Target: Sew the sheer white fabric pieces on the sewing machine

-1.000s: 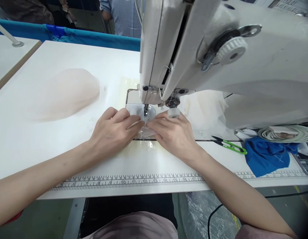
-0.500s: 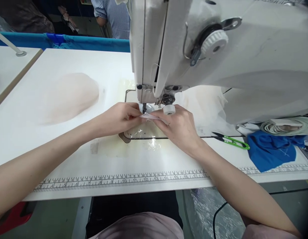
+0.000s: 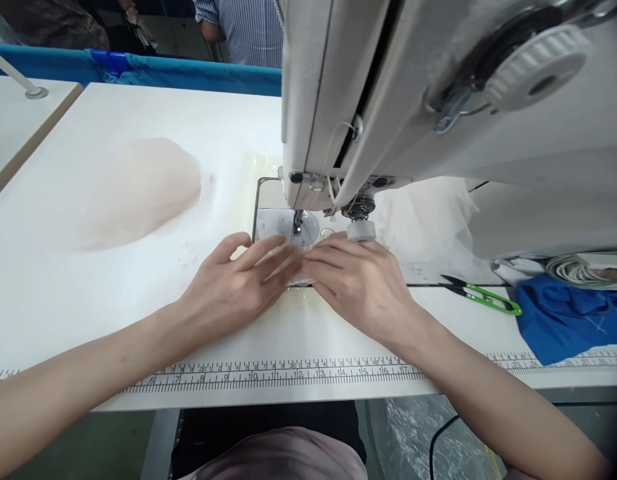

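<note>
One left hand (image 3: 238,287) and one right hand (image 3: 361,280) meet at one sheer cloth (image 3: 300,279), just in front of one sewing machine (image 3: 328,100)'s foot (image 3: 298,225); whether either pinches it, I cannot tell. One pair of green snips (image 3: 491,300) lies beside one blue rag (image 3: 566,317).

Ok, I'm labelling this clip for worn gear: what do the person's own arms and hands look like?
Left hand and right hand are bare, with no gloves, rings or watch visible. Forearms are uncovered; a sliver of pinkish sleeve shows on the right one.
</note>
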